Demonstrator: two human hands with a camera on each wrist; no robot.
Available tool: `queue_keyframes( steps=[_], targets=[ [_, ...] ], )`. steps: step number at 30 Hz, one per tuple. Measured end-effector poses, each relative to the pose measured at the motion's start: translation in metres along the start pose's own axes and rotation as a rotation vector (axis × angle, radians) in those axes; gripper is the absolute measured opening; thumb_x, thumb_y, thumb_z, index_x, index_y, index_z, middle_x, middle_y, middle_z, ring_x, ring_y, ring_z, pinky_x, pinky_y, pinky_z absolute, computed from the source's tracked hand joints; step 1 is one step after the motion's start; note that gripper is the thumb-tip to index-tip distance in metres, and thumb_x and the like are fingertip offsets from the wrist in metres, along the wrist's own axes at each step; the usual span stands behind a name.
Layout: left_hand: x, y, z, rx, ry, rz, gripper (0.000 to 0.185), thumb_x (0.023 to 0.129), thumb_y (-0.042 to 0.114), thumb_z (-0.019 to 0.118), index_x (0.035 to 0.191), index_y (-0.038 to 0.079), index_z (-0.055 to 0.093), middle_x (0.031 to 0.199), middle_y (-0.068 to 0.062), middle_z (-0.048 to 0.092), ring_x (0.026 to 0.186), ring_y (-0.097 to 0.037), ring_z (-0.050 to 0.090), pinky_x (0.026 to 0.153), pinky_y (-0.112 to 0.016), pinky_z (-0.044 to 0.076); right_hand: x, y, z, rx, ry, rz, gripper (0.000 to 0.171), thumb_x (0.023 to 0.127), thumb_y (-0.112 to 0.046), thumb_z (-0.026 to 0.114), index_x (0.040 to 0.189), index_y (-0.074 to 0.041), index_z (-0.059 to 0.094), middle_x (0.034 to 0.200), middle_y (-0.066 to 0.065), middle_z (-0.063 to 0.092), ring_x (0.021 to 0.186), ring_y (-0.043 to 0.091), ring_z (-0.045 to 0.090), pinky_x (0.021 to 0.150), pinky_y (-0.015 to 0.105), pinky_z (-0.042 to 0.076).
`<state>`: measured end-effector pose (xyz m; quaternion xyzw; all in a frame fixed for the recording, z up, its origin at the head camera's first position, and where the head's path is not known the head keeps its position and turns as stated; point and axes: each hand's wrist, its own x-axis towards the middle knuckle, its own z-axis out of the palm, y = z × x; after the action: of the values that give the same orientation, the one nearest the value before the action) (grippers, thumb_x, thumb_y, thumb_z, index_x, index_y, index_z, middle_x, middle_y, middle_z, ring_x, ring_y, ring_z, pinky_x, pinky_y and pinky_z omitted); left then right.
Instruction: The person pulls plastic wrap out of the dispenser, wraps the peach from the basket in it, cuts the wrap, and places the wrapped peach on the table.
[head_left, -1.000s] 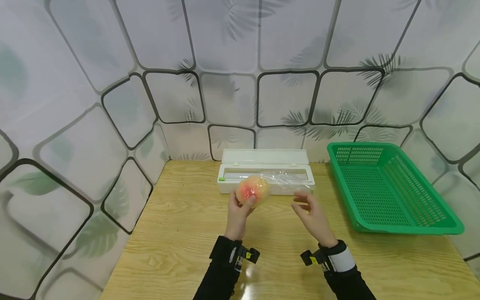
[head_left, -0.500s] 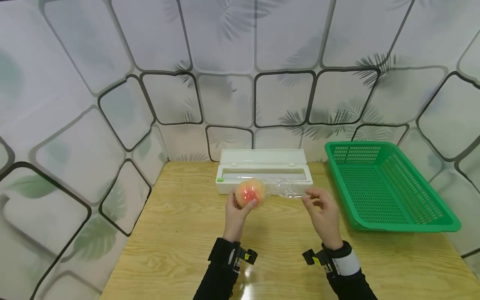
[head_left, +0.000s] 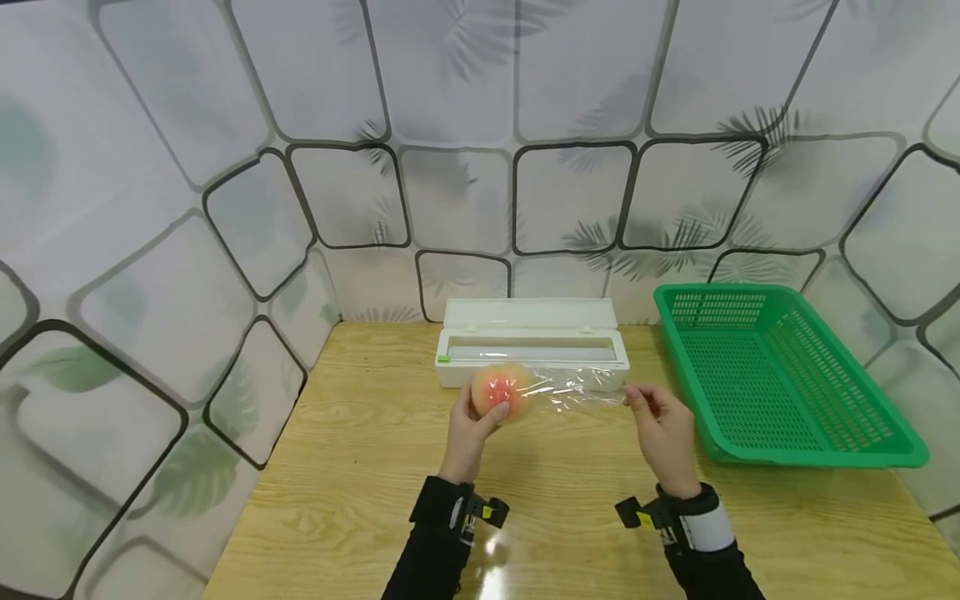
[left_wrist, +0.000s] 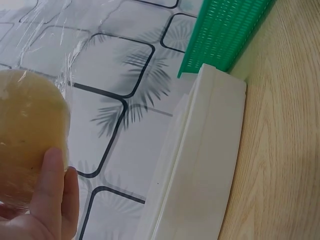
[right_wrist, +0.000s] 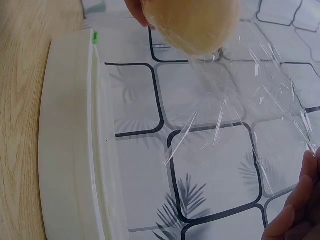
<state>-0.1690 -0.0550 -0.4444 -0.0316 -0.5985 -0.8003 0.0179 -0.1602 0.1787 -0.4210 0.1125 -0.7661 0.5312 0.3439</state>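
Observation:
My left hand [head_left: 467, 429] grips a round peach-coloured fruit [head_left: 496, 390] above the wooden table [head_left: 360, 492], just in front of the white cling-film dispenser box [head_left: 531, 352]. A sheet of clear cling film [head_left: 577, 388] stretches from the fruit to my right hand [head_left: 660, 429], which pinches its far end. In the left wrist view the fruit [left_wrist: 27, 140] sits against my fingers [left_wrist: 52, 195] with film over it. The right wrist view shows the fruit [right_wrist: 192, 25], the taut film [right_wrist: 250, 110] and my fingertips [right_wrist: 300, 200].
A green perforated plastic basket [head_left: 772, 379] stands at the right of the table, close to my right hand. The dispenser box lies open at the back, against the patterned wall [head_left: 450, 167]. The same box fills the left of the right wrist view [right_wrist: 75, 150].
My right hand has moved to the right, away from the fruit, drawing the cling film out into a longer taut sheet. The left hand and fruit have stayed almost still.

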Motion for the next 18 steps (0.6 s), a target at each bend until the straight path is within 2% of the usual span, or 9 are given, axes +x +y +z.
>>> queue_keyframes(
  steps=[4, 6, 10, 12, 15, 16, 18],
  targets=[
    [-0.001, 0.002, -0.001, 0.001, -0.020, 0.001, 0.054, 0.081, 0.010, 0.063, 0.129, 0.004, 0.038, 0.117, -0.013, 0.048, 0.097, -0.018, 0.052, 0.072, -0.028, 0.047, 0.000, -0.004, -0.002, -0.020, -0.007, 0.012, 0.006, 0.081, 0.009, 0.056, 0.077, 0.009, 0.059, 0.066, 0.011, 0.056, 0.057, 0.002, 0.046, 0.050, 0.014, 0.035],
    [-0.001, 0.002, -0.001, 0.003, -0.033, 0.003, 0.054, 0.081, 0.010, 0.062, 0.129, 0.004, 0.038, 0.117, -0.013, 0.048, 0.098, -0.019, 0.052, 0.072, -0.028, 0.048, 0.000, -0.003, -0.004, -0.006, 0.001, 0.026, 0.006, 0.081, 0.010, 0.055, 0.078, 0.009, 0.059, 0.067, 0.006, 0.056, 0.054, 0.003, 0.043, 0.048, 0.015, 0.034],
    [-0.002, 0.002, -0.004, 0.008, -0.044, -0.002, 0.053, 0.082, 0.010, 0.061, 0.129, 0.005, 0.038, 0.118, -0.013, 0.048, 0.100, -0.019, 0.052, 0.074, -0.030, 0.047, 0.001, 0.002, -0.010, 0.039, -0.030, 0.139, 0.010, 0.086, 0.002, 0.053, 0.087, 0.009, 0.060, 0.077, -0.003, 0.058, 0.060, 0.006, 0.046, 0.052, 0.016, 0.036],
    [-0.002, 0.003, -0.004, 0.006, -0.052, -0.003, 0.053, 0.082, 0.010, 0.061, 0.130, 0.005, 0.038, 0.118, -0.014, 0.047, 0.101, -0.020, 0.051, 0.076, -0.031, 0.047, 0.002, 0.006, -0.014, 0.048, -0.123, 0.224, 0.016, 0.089, -0.004, 0.052, 0.097, 0.008, 0.058, 0.087, -0.002, 0.058, 0.069, 0.006, 0.048, 0.058, 0.016, 0.039],
    [-0.002, 0.003, -0.005, 0.005, -0.075, 0.010, 0.053, 0.082, 0.010, 0.061, 0.129, 0.005, 0.038, 0.119, -0.014, 0.047, 0.102, -0.021, 0.051, 0.078, -0.033, 0.047, 0.001, 0.012, -0.016, 0.108, -0.343, 0.316, 0.028, 0.090, -0.008, 0.050, 0.113, 0.009, 0.050, 0.105, 0.012, 0.054, 0.086, 0.006, 0.049, 0.067, 0.018, 0.042],
    [-0.002, 0.003, -0.005, 0.001, -0.085, 0.013, 0.053, 0.081, 0.009, 0.061, 0.129, 0.004, 0.038, 0.119, -0.015, 0.047, 0.102, -0.021, 0.051, 0.079, -0.034, 0.047, 0.000, 0.013, -0.016, 0.135, -0.424, 0.342, 0.032, 0.091, -0.008, 0.049, 0.118, 0.009, 0.046, 0.111, 0.017, 0.051, 0.094, 0.010, 0.049, 0.071, 0.019, 0.043],
    [-0.002, 0.003, -0.005, 0.004, -0.102, 0.016, 0.054, 0.081, 0.010, 0.062, 0.129, 0.004, 0.038, 0.119, -0.015, 0.047, 0.102, -0.022, 0.051, 0.079, -0.035, 0.046, -0.002, 0.016, -0.016, 0.207, -0.554, 0.368, 0.038, 0.091, -0.007, 0.048, 0.124, 0.010, 0.039, 0.120, 0.026, 0.044, 0.099, 0.009, 0.048, 0.073, 0.022, 0.044]
  ],
)
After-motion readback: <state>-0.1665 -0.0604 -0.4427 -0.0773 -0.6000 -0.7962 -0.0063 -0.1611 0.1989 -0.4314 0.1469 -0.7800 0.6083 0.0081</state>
